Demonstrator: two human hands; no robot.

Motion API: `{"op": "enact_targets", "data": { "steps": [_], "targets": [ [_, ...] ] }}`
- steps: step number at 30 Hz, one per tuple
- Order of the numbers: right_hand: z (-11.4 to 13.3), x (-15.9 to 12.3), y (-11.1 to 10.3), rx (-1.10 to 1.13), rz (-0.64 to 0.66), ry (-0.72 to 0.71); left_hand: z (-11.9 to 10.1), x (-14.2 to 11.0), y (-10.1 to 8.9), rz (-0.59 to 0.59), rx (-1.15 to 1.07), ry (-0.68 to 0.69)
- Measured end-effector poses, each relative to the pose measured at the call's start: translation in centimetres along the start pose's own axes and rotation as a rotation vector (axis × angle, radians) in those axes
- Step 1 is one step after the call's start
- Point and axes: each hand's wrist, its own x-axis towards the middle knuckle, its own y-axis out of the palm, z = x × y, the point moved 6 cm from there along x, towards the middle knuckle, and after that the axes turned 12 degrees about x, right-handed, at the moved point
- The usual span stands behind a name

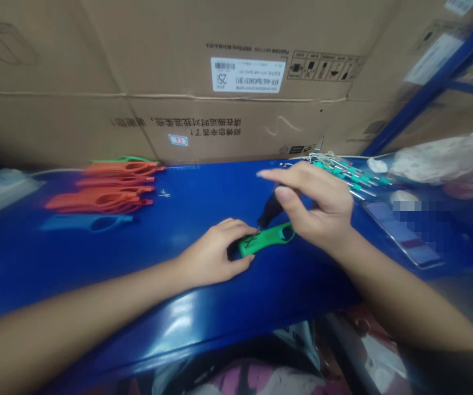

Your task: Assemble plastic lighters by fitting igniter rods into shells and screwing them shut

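A green plastic handle-shaped piece (266,239) lies on the blue table, with a dark opening at its right end. My left hand (220,249) is closed around its left end, thumb on the near side and fingers on the far side. My right hand (316,203) grips a screwdriver (269,210) with a black handle, its index finger stretched out to the left. The screwdriver leans, its lower end at the top face of the green piece near my left fingertips. Its tip is too small to make out clearly.
Several orange plastic pieces (104,198) and a blue one (86,222) lie at the left. Metal rods with green parts (351,174) are piled behind my right hand. A phone (403,233) lies at the right. A large cardboard box (158,66) stands along the back.
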Motion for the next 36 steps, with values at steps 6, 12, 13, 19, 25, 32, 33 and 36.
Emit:
{"op": "enact_targets", "data": {
  "steps": [6, 12, 13, 19, 25, 32, 33, 36],
  "targets": [
    [-0.9, -0.3, 1.1, 0.169, 0.146, 0.141, -0.1, 0.0, -0.1, 0.0, 0.005, 0.001],
    [0.2, -0.4, 0.9, 0.071, 0.121, 0.063, -0.1, -0.1, 0.0, -0.006, -0.001, 0.014],
    [0.1, -0.4, 1.2, 0.129, 0.165, 0.119, -0.1, -0.1, 0.0, -0.001, -0.002, 0.011],
    [1.3, 0.0, 0.1, -0.013, 0.022, -0.065, -0.1, -0.1, 0.0, -0.022, -0.016, 0.024],
    [0.0, -0.4, 1.3, 0.147, 0.195, 0.137, -0.1, 0.0, 0.0, -0.006, -0.011, 0.015],
    [0.5, -0.3, 0.8, 0.02, 0.129, 0.049, -0.1, -0.1, 0.0, -0.01, -0.016, 0.02],
    [0.3, -0.3, 1.1, 0.08, 0.17, 0.113, 0.0, -0.1, 0.0, -0.006, -0.015, 0.015],
    [0.3, -0.2, 1.1, 0.163, 0.172, 0.136, 0.0, -0.1, 0.0, -0.002, -0.016, 0.009]
  ]
}}
